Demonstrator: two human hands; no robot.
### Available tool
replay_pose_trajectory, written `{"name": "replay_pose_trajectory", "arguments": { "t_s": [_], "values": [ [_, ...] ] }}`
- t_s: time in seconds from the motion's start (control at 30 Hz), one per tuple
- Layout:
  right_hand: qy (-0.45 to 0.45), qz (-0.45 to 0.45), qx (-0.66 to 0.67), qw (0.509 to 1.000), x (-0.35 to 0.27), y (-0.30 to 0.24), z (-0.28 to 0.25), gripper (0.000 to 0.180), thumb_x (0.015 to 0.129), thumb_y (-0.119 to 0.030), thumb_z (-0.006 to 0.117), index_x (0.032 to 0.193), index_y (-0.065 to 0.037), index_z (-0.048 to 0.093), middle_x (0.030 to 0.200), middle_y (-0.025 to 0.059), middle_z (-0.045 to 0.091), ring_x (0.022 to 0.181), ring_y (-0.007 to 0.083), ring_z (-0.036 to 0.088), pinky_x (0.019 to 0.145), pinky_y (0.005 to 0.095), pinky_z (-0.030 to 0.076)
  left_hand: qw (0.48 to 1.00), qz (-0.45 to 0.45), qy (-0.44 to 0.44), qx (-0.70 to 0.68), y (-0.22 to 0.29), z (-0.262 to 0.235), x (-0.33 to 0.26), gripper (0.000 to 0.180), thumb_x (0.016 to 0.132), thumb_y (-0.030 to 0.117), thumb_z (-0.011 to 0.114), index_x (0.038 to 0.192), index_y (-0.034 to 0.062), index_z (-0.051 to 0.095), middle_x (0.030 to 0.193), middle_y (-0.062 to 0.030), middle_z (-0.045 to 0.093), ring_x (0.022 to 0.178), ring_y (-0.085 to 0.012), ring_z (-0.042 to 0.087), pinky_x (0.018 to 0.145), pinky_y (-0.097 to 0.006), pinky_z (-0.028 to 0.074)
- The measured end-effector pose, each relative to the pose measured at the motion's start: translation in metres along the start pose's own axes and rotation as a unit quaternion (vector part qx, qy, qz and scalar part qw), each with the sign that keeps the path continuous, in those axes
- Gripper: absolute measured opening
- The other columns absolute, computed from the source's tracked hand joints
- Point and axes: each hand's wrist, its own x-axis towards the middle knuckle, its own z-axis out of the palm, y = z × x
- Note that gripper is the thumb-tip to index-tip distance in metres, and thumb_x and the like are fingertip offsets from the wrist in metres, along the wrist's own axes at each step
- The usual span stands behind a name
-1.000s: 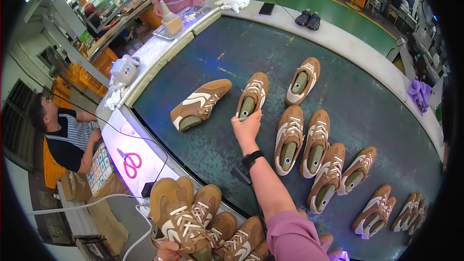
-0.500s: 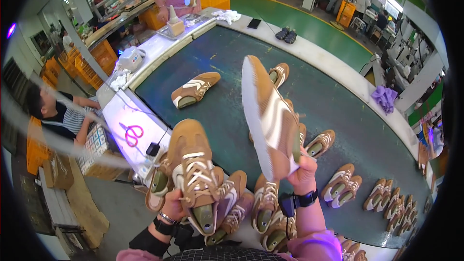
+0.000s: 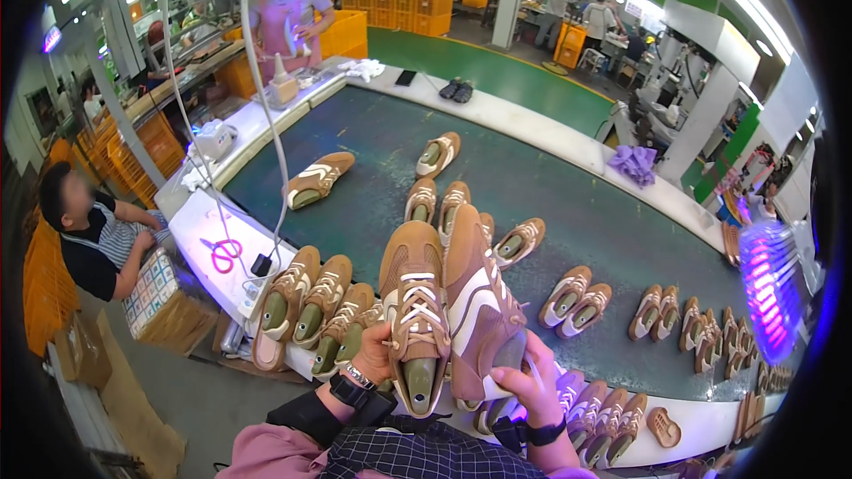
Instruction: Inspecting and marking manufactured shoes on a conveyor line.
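Two tan-brown sneakers with white stripes and laces are held up side by side, toes pointing away, each with a green last inside. My left hand (image 3: 373,355) grips the heel end of the left sneaker (image 3: 417,279), which shows its top and laces. In my right hand (image 3: 530,381) is the right sneaker (image 3: 475,302), tilted so that its striped side shows. The two sneakers touch or overlap near their toes. More sneakers (image 3: 321,302) stand in a row just left of my left hand, and another row (image 3: 608,421) stands right of my right hand.
A dark green conveyor belt (image 3: 373,155) carries several more sneakers. Red-handled scissors (image 3: 224,255) lie on the white side table, with hanging cables above. A glowing purple lamp (image 3: 769,293) hangs at right. One person (image 3: 102,235) sits at left; another (image 3: 288,13) stands at the far end.
The right sneaker has come down and turned from sole-out to lie beside the left one. The left sneaker has moved right, and my view has shifted, showing more on the right.
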Motion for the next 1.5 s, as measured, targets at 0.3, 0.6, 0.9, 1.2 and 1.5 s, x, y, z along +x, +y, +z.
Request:
{"name": "replay_pose_trajectory", "arguments": {
  "t_s": [0.3, 0.6, 0.9, 1.2, 1.5],
  "values": [
    [0.134, 0.023, 0.361, 0.922, -0.067, 0.058, -0.041, 0.061, 0.083, -0.056, 0.06, 0.119, -0.007, 0.051, 0.093, 0.0033, 0.063, 0.08, 0.0168, 0.06, 0.074, 0.0293, 0.051, 0.946, -0.13, -0.247, -0.163, -0.056, 0.001, 0.033, 0.05, 0.083, 0.03, 0.054, 0.121, -0.0028, 0.052, 0.115, -0.0178, 0.06, 0.105, -0.0297, 0.059, 0.095, -0.044, 0.046],
    [0.118, 0.028, 0.294, 0.948, -0.085, 0.014, -0.057, 0.112, 0.044, -0.048, 0.089, 0.131, 0.002, 0.041, 0.122, 0.0111, 0.055, 0.11, 0.0197, 0.055, 0.097, 0.0337, 0.043, 0.969, -0.201, -0.142, -0.006, -0.079, -0.011, 0.053, 0.068, 0.07, 0.026, 0.062, 0.13, -0.0003, 0.042, 0.12, -0.0185, 0.055, 0.107, -0.0334, 0.057, 0.096, -0.048, 0.044],
    [-0.001, 0.04, 0.398, 0.916, -0.091, 0.069, -0.082, 0.071, 0.073, -0.029, 0.07, 0.13, 0.004, 0.042, 0.118, 0.0155, 0.057, 0.107, 0.0259, 0.058, 0.095, 0.0385, 0.046, 0.975, -0.203, -0.093, -0.023, -0.082, 0.022, 0.047, 0.067, 0.068, 0.028, 0.056, 0.126, -0.0041, 0.045, 0.116, -0.0212, 0.058, 0.102, -0.0356, 0.059, 0.095, -0.046, 0.046],
    [0.213, -0.083, 0.454, 0.861, -0.044, 0.042, -0.071, 0.06, 0.087, -0.028, 0.062, 0.136, -0.006, 0.035, 0.128, 0.0133, 0.052, 0.115, 0.0277, 0.053, 0.102, 0.0457, 0.041, 0.995, 0.072, 0.036, 0.059, -0.057, 0.069, 0.065, 0.051, 0.087, 0.037, 0.057, 0.127, 0.0072, 0.047, 0.122, -0.008, 0.056, 0.113, -0.0225, 0.053, 0.1, -0.039, 0.041],
    [0.331, -0.062, 0.444, 0.83, -0.037, 0.048, -0.058, 0.039, 0.089, -0.027, 0.059, 0.12, -0.005, 0.05, 0.106, 0.0081, 0.063, 0.091, 0.0192, 0.065, 0.072, 0.0316, 0.058, 0.987, 0.094, 0.084, 0.095, -0.069, 0.061, 0.071, 0.046, 0.09, 0.04, 0.054, 0.124, 0.0103, 0.049, 0.119, -0.0032, 0.059, 0.109, -0.0195, 0.057, 0.092, -0.037, 0.047]
  ]
}}
